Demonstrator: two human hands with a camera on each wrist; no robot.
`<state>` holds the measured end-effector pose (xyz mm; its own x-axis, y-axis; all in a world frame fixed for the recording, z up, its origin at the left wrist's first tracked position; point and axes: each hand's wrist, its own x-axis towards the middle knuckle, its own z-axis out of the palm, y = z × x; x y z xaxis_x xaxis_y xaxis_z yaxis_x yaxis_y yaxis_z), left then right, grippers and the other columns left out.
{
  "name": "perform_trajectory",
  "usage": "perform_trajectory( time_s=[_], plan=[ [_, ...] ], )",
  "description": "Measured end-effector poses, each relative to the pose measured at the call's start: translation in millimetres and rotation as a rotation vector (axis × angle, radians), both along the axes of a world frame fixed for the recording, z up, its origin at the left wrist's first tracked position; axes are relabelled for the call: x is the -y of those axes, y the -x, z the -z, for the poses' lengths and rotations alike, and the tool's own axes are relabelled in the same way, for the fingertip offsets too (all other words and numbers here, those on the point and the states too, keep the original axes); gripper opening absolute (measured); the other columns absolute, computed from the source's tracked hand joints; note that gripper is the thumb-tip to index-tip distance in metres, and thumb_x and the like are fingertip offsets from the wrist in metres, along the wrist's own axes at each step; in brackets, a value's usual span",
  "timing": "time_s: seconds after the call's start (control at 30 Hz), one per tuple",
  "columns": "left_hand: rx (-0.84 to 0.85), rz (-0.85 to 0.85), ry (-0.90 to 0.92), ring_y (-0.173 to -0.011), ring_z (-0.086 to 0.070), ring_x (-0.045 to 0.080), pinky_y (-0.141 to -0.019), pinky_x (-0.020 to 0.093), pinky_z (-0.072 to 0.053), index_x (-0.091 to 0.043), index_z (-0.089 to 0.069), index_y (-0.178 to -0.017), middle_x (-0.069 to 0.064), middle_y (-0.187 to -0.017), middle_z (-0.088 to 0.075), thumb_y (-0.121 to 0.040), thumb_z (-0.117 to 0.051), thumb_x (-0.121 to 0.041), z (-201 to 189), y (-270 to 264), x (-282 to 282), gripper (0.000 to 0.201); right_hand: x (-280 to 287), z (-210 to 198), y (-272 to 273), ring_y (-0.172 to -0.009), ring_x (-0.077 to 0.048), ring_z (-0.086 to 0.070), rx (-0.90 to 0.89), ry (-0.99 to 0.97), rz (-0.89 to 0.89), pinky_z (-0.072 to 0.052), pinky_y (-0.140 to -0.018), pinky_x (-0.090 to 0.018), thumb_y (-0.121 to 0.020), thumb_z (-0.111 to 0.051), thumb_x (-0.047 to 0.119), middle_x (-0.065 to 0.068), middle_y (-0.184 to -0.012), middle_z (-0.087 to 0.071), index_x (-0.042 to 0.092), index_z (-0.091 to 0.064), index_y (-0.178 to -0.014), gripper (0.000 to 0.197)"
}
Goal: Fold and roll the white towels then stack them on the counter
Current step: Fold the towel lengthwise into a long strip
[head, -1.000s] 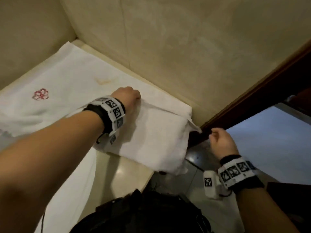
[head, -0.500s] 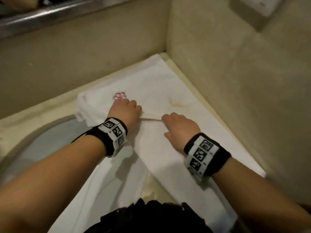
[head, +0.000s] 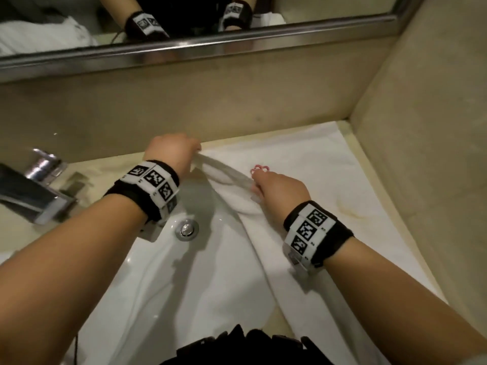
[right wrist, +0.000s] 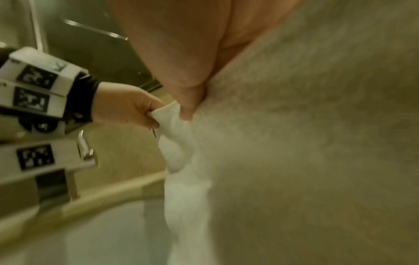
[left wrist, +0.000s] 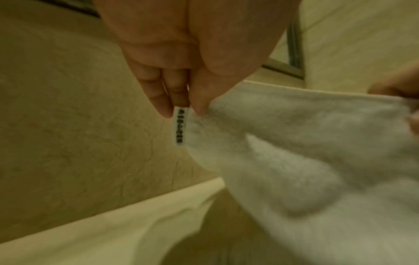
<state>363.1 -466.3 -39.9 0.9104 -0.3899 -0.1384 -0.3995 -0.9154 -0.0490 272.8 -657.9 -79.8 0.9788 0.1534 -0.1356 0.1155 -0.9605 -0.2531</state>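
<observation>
Both hands clamped on the towel (head: pixel 303 180) edge: left hand (head: pixel 168 154) at 10 o'clock, right hand (head: pixel 279 187) nearer 3; long axis toward 5 along the bench (head: pixel 350 133).

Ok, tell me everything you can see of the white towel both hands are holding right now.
The white towel looks like soft terry cloth. It lies on the counter's right side, against the corner walls, its near part draping over the sink rim. A small pink embroidered mark shows near the middle. The left hand pinches one corner, where a small printed label hangs, and the right hand pinches the same edge, lifting it taut between them. A faint yellowish stain shows farther right.
</observation>
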Motion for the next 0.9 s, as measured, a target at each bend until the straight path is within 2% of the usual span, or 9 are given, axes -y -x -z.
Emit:
perform_trajectory(
  time_s=[0.1, 0.2, 0.27, 0.33, 0.43, 0.57, 0.67, 0.77, 0.9],
  plan=[
    [0.09, 0.003, 0.158, -0.1, -0.056, 0.036, -0.085, 0.041, -0.043, -0.017, -0.061, -0.11, 0.014, -0.108, -0.061, -0.082, -0.046, 0.001, -20.6, -9.5, 12.1, 0.037, 19.7, -18.9, -2.1, -0.085, -0.033, -0.059, 0.052, -0.247, 0.148, -0.036, -0.065, -0.034, -0.097, -0.034, 0.031, -0.017, -0.093, -0.063, 0.009, -0.051, -0.097, 0.027],
    [0.175, -0.009, 0.454, -0.103, -0.055, 0.035, -0.089, 0.042, -0.044, -0.016, -0.058, -0.112, 0.015, -0.112, -0.058, -0.09, -0.046, -0.014, -33.8, -18.5, 38.4, 0.025, 75.1, -32.6, -1.3, -0.083, -0.035, -0.056, 0.266, -0.396, 0.422, -0.022, -0.061, -0.029, -0.096, -0.038, 0.026, -0.025, -0.091, -0.063, 0.006, -0.053, -0.083, 0.028],
    [0.122, -0.032, 0.55, -0.105, -0.055, 0.032, -0.09, 0.038, -0.045, -0.014, -0.055, -0.116, 0.013, -0.116, -0.058, -0.09, -0.046, -0.018, -30.9, -21.3, 57.5, 0.027, 118.0, -31.1, -0.5, -0.089, -0.038, -0.055, 0.211, -0.336, 0.625, -0.025, -0.065, -0.029, -0.096, -0.037, 0.025, -0.029, -0.097, -0.061, -0.001, -0.056, -0.087, 0.033],
    [-0.033, -0.098, 0.486, -0.107, -0.056, 0.031, -0.087, 0.034, -0.043, -0.013, -0.054, -0.118, 0.013, -0.118, -0.06, -0.091, -0.047, -0.021, -15.4, -20.1, 73.7, 0.029, 152.9, -18.8, -0.3, -0.098, -0.042, -0.055, 0.01, -0.22, 0.753, -0.038, -0.077, -0.036, -0.096, -0.034, 0.023, -0.032, -0.106, -0.06, -0.006, -0.058, -0.096, 0.038],
    [-0.33, -0.227, 0.42, -0.11, -0.056, 0.028, -0.089, 0.03, -0.042, -0.011, -0.057, -0.117, 0.011, -0.119, -0.062, -0.091, -0.051, -0.027, 21.5, -9.0, 86.7, 0.031, 177.7, 6.3, 4.3, -0.108, -0.039, -0.053, -0.274, -0.043, 0.746, -0.041, -0.089, -0.037, -0.096, -0.036, 0.022, -0.028, -0.117, -0.058, -0.006, -0.056, -0.107, 0.036],
    [-0.538, -0.389, 0.615, -0.098, -0.064, 0.027, -0.092, 0.034, -0.049, -0.011, -0.061, -0.108, 0.011, -0.104, -0.07, -0.084, -0.061, -0.036, 58.0, -0.6, 103.0, 0.034, 192.2, 22.0, 3.4, -0.103, -0.035, -0.054, -0.278, -0.057, 0.712, -0.04, -0.085, -0.035, -0.093, -0.044, 0.023, -0.022, -0.111, -0.061, 0.003, -0.055, -0.1, 0.025],
    [-0.559, -0.497, 0.727, -0.088, -0.064, 0.024, -0.086, 0.034, -0.052, -0.012, -0.058, -0.104, 0.006, -0.092, -0.067, -0.076, -0.068, -0.045, 63.4, -5.3, 121.2, 0.044, 192.7, 23.4, -4.4, -0.103, -0.035, -0.055, -0.257, -0.049, 0.701, -0.04, -0.084, -0.034, -0.093, -0.044, 0.024, -0.022, -0.112, -0.061, 0.003, -0.055, -0.102, 0.025],
    [-0.492, -0.454, 0.595, -0.086, -0.056, 0.023, -0.073, 0.028, -0.043, -0.017, -0.052, -0.095, 0.001, -0.091, -0.058, -0.073, -0.07, -0.046, 62.8, -11.2, 135.3, 0.041, 190.6, 27.2, -15.5, -0.107, -0.037, -0.054, -0.25, -0.005, 0.671, -0.041, -0.085, -0.035, -0.095, -0.04, 0.025, -0.022, -0.117, -0.059, 0.0, -0.051, -0.112, 0.032],
    [-0.466, -0.402, 0.494, -0.087, -0.053, 0.025, -0.07, 0.028, -0.037, -0.012, -0.055, -0.097, 0.002, -0.09, -0.056, -0.076, -0.069, -0.04, 64.6, -17.4, 137.0, 0.038, 190.8, 31.3, -26.0, -0.108, -0.038, -0.053, -0.283, 0.018, 0.68, -0.039, -0.081, -0.033, -0.095, -0.039, 0.02, -0.025, -0.118, -0.057, -0.002, -0.049, -0.113, 0.03]
  ],
)
